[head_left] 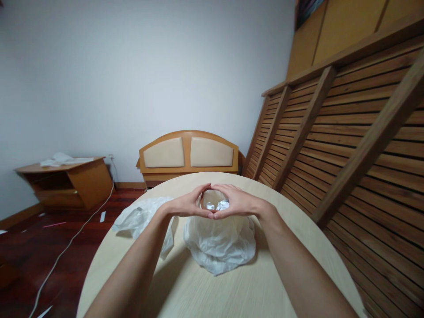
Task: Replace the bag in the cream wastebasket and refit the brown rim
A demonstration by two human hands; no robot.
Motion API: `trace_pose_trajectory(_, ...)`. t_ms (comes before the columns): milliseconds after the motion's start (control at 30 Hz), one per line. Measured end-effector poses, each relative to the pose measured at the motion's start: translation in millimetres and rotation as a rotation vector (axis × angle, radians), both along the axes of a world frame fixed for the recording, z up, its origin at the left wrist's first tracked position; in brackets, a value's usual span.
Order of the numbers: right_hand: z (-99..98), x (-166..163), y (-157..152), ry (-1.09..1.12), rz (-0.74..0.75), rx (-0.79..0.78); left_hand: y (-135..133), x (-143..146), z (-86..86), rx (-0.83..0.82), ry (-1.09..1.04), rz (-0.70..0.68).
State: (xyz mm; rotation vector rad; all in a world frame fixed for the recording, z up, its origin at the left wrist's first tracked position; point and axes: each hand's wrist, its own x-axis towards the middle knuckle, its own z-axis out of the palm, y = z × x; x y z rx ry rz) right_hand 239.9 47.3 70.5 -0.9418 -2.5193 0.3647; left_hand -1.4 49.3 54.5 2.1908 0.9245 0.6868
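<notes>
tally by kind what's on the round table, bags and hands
white plastic bags: 2, held bag and loose bag to its left
hands: 2, left hand and right hand, ringed around the held bag's mouth
total: 4

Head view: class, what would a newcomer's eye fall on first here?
First, the left grip and right grip, meeting fingertip to fingertip in a ring round the mouth of a white bag at the middle of the round table. Next, the tall slatted wood frames filling the right side, and the padded headboard against the far wall.
</notes>
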Motion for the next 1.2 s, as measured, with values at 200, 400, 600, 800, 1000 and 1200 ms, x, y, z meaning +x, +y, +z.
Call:
trace_pose_trajectory(200, -1.7, -2, 1, -0.053, -0.047, -0.014, 4, 2, -8.8, 0.001, -0.067, 0.003)
trace_pose_trajectory(400, 1.1, -3, -1, -0.015, 0.011, 0.025, 8, 8, -42.6, 0.055, -0.287, -0.009)
trace_pose_trajectory(600, -0.2, -5, -5, 0.026, 0.031, 0.008, -5, 9, -65.7, 0.114, -0.415, 0.065)
trace_pose_trajectory(800, 4.6, -12, -13, -0.037, 0.001, -0.039, -24, 8, -65.5, 0.088, -0.42, 0.143)
trace_pose_trajectory(1000, 7.4, -12, -15, 0.023, 0.075, 0.0, -23, 5, -72.7, 0.114, -0.396, 0.089)
trace_pose_trajectory(1200, 5.3, -10, -13, 0.03, 0.098, 0.03, -21, 8, -74.3, 0.131, -0.43, 0.14)
